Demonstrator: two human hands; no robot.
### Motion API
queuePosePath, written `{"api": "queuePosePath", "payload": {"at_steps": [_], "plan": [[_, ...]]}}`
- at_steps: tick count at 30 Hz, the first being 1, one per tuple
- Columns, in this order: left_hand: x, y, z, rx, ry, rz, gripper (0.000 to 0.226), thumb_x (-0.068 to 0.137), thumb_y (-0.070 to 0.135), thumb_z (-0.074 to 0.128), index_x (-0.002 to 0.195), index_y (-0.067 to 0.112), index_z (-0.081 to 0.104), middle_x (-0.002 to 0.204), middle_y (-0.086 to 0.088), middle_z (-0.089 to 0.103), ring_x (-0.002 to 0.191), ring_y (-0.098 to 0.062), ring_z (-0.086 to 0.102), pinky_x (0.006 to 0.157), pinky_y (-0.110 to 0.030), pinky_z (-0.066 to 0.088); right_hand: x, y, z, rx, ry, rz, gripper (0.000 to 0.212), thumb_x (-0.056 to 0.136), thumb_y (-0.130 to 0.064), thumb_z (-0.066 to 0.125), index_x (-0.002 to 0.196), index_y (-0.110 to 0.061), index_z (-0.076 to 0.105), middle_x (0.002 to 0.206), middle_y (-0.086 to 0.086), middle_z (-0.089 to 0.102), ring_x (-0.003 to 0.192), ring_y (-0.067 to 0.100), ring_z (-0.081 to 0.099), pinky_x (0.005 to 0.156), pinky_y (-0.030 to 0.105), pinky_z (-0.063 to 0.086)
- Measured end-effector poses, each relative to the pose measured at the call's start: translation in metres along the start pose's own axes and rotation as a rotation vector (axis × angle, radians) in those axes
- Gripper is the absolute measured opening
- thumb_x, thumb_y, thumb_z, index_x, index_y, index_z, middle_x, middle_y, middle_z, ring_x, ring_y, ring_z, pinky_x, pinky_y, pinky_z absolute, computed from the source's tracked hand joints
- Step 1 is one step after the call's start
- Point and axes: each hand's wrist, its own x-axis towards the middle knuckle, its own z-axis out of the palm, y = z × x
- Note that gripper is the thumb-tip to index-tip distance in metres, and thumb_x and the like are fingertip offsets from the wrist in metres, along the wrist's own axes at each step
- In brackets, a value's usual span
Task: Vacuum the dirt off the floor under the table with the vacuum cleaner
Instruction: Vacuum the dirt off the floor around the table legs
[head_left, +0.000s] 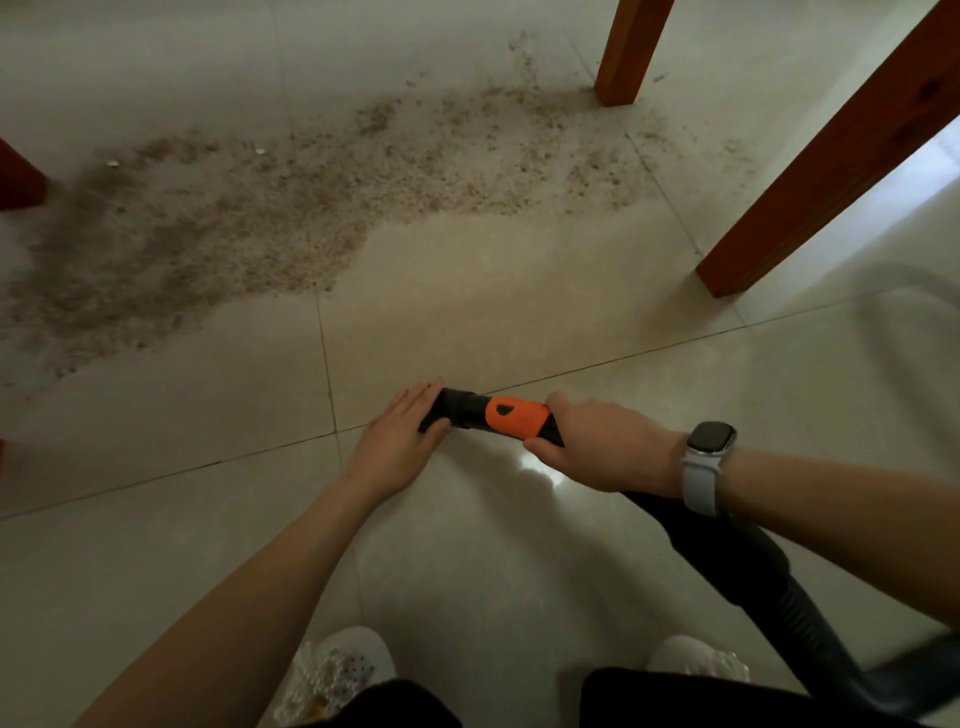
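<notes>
A wide patch of brown, grainy dirt (249, 218) covers the pale tiled floor ahead, from the far left across to the far table leg. The vacuum cleaner's black nozzle (493, 415), with an orange section, lies low over a tile seam near me. My right hand (597, 447), wearing a watch, is closed around the nozzle's handle end. My left hand (400, 436) rests flat with fingers extended against the nozzle's black tip. The black hose (769, 582) runs back from under my right wrist to the lower right.
Two red-brown wooden table legs stand at the right: a far table leg (628, 52) and a near table leg (831, 161). Another dark leg (18, 179) shows at the left edge. My white shoes (343, 665) are at the bottom.
</notes>
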Motion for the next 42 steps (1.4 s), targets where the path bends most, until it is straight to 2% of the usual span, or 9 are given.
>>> {"api": "queuePosePath", "payload": {"at_steps": [8,10,13,18,25,28,33,39,42], "plan": [[-0.011,-0.04,-0.01,-0.105,0.088,-0.225,0.053,0.103,0.033,0.03,0.151,0.015,0.019,0.158,-0.006,0.018,0.146,-0.021,0.015,0.117,-0.032,0.011,0.036,-0.004,-0.025,0.072,0.195,0.04,0.038,0.097,-0.042,0.043,0.115,-0.009,0.047,0.09,0.006,0.059,0.078,0.028,0.059,0.058,0.03,0.034],[-0.019,-0.056,-0.011,-0.132,0.111,-0.294,0.053,0.102,0.033,0.031,0.15,0.013,0.02,0.157,-0.009,0.022,0.144,-0.025,0.02,0.118,-0.034,0.015,0.046,-0.006,-0.029,0.069,0.214,0.064,0.036,0.097,-0.041,0.044,0.114,-0.009,0.045,0.079,0.003,0.053,0.064,0.021,0.052,0.051,0.029,0.031],[-0.031,-0.077,-0.012,-0.042,0.064,-0.358,0.057,0.101,0.034,0.035,0.151,0.011,0.018,0.156,-0.012,0.021,0.144,-0.029,0.019,0.116,-0.04,0.02,0.046,-0.012,-0.021,0.076,0.176,0.039,0.029,0.097,-0.04,0.043,0.105,-0.013,0.041,0.068,-0.004,0.042,0.052,0.011,0.041,0.045,0.024,0.027],[-0.051,-0.084,0.001,0.194,-0.179,-0.404,0.068,0.097,0.047,0.04,0.152,0.027,0.004,0.16,-0.005,-0.003,0.146,-0.029,-0.002,0.116,-0.046,0.016,0.021,-0.011,-0.02,0.075,-0.073,0.012,0.027,0.094,-0.043,0.047,0.098,-0.018,0.038,0.072,-0.002,0.053,0.038,0.008,0.052,0.036,0.018,0.037],[-0.051,-0.076,0.007,0.264,-0.189,-0.433,0.071,0.095,0.051,0.042,0.152,0.029,0.004,0.16,-0.004,-0.01,0.146,-0.031,-0.008,0.115,-0.049,0.014,-0.008,-0.003,-0.019,-0.216,-0.048,0.02,0.035,0.094,-0.05,0.043,0.107,-0.018,0.041,0.068,-0.007,0.043,0.063,0.018,0.052,0.061,0.03,0.043],[-0.047,-0.069,0.01,0.244,-0.185,-0.448,0.073,0.094,0.05,0.043,0.152,0.025,0.006,0.16,-0.006,-0.009,0.146,-0.033,-0.005,0.114,-0.049,0.017,-0.01,0.006,-0.024,-0.143,0.056,0.096,0.031,0.094,-0.047,0.045,0.104,-0.018,0.039,0.067,-0.007,0.041,0.055,0.012,0.046,0.055,0.028,0.036],[-0.042,-0.061,0.009,0.257,-0.221,-0.432,0.07,0.096,0.049,0.041,0.152,0.026,0.006,0.16,-0.005,-0.009,0.146,-0.031,-0.006,0.115,-0.048,0.016,-0.018,-0.009,-0.005,-0.092,-0.1,-0.043,0.031,0.094,-0.047,0.045,0.106,-0.019,0.04,0.068,-0.007,0.044,0.053,0.013,0.048,0.046,0.024,0.033],[-0.041,-0.049,0.016,0.258,-0.256,-0.386,0.072,0.095,0.049,0.044,0.151,0.029,0.004,0.159,-0.003,-0.011,0.146,-0.032,-0.006,0.114,-0.049,0.018,0.0,0.006,-0.018,-0.052,0.161,0.107,0.037,0.096,-0.042,0.044,0.116,-0.011,0.044,0.095,0.008,0.061,0.074,0.025,0.053,0.06,0.029,0.032],[-0.04,-0.046,0.017,0.281,-0.257,-0.368,0.077,0.093,0.048,0.048,0.151,0.03,0.0,0.159,-0.003,-0.013,0.146,-0.031,-0.008,0.115,-0.049,0.017,0.0,-0.003,-0.003,-0.056,0.122,0.068,0.039,0.096,-0.041,0.045,0.12,-0.011,0.043,0.102,0.009,0.062,0.085,0.029,0.059,0.065,0.028,0.034]]}}
